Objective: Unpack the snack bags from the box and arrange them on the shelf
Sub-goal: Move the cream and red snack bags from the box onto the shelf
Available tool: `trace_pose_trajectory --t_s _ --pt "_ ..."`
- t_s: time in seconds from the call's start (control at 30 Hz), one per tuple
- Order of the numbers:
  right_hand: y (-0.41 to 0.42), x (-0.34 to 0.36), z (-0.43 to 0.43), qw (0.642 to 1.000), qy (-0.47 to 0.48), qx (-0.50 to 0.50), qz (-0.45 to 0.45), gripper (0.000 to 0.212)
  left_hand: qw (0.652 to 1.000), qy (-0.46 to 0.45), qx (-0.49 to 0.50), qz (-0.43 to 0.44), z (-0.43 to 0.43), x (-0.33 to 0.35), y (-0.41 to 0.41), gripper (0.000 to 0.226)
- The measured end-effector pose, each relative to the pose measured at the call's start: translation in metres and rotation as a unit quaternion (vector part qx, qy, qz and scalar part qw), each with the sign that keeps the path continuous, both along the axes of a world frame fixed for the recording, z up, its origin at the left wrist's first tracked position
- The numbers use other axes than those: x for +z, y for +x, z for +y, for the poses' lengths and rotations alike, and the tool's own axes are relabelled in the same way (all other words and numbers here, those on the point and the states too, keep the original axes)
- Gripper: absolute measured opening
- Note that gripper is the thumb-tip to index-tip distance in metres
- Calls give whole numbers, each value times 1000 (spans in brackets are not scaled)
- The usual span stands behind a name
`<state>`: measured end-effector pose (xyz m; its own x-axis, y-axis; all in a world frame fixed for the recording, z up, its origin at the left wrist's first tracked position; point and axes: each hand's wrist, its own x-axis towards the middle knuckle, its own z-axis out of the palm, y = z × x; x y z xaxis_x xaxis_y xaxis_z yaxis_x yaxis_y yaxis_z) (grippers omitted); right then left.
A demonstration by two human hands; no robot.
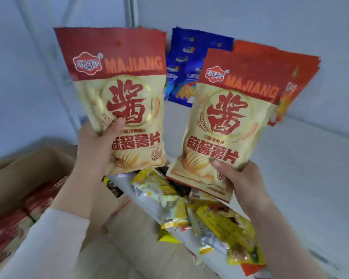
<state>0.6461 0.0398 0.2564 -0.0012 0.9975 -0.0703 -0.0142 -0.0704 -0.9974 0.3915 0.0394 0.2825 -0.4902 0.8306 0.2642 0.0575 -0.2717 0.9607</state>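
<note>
My left hand (98, 146) grips a red-and-cream MAJIANG chip bag (117, 87) by its lower left, held upright in front of the white shelf (300, 162). A second bag of the same kind (230, 121) is held by my right hand (238, 178) at its bottom right corner, tilted slightly right. Blue snack bags (185, 63) and orange-red bags (290, 85) stand on the shelf behind them. The open cardboard box (18, 178) at lower left holds more red bags (14, 224).
Several yellow and silver snack packets (220, 224) lie on the lower shelf level under my hands. The white wall rises behind the shelf, and a white upright post (129, 11) stands at the top centre. Tiled floor shows between the box and the shelf.
</note>
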Motion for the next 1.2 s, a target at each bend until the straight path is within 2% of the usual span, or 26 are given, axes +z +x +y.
trace_pose_trajectory --t_s 0.07,0.2,0.33,0.47,0.57,0.67,0.8,0.9,1.07,1.2 --pt "60 3 -6 999 -13 -49 10 29 998 5 -68 18 15 5 65 16" --pt "158 1 -15 990 -33 -139 4 50 982 1 -182 42 51 7 172 14" --pt "235 -6 -8 971 -31 -239 -2 27 952 -11 -291 98 91 1 251 16" --pt "290 -14 21 958 -24 -284 -22 17 929 -14 -349 127 140 -6 316 17" --pt "321 -15 62 952 -11 -303 -29 19 924 5 -363 120 185 -10 360 16" --pt "349 -16 108 948 -7 -317 -34 23 920 -12 -377 103 235 -17 401 17" --pt "385 -20 167 942 -9 -332 -38 26 923 -16 -364 127 302 -26 448 39" --pt "410 -26 204 942 -12 -334 -37 26 925 -18 -356 134 338 -30 476 23" --pt "439 -39 245 950 -19 -308 -40 27 939 -5 -307 152 376 -45 507 29" --pt "456 -44 262 957 -24 -287 -44 25 958 23 -226 174 384 -57 524 40"
